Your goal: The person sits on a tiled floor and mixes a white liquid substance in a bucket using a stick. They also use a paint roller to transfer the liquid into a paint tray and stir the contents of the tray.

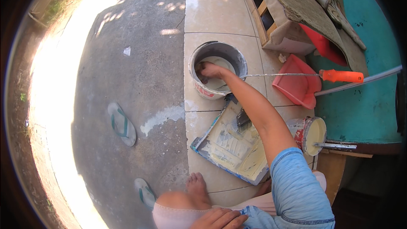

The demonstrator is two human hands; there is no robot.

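Observation:
My right hand (210,71) reaches down into a round bucket (196,84) with cloudy whitish liquid in it. Its fingers are curled low against the inner wall, and what they hold, if anything, is hidden. A paint roller's orange handle (341,76) sticks out to the right; its thin metal rod runs over the bucket's rim, the far end out of sight. Beneath my right forearm lies a paint tray (229,146) smeared with cream paint, a dark-bristled brush (243,121) on it. My left hand (220,219) rests on my lap, fingers lying flat.
A smaller paint tub (316,129) with cream contents and a flat stick stands right of the tray. Behind are a pink dustpan (296,80) and a cloth-covered crate (288,12). Flip-flops (121,125) lie on the concrete at left, beside the tile edge.

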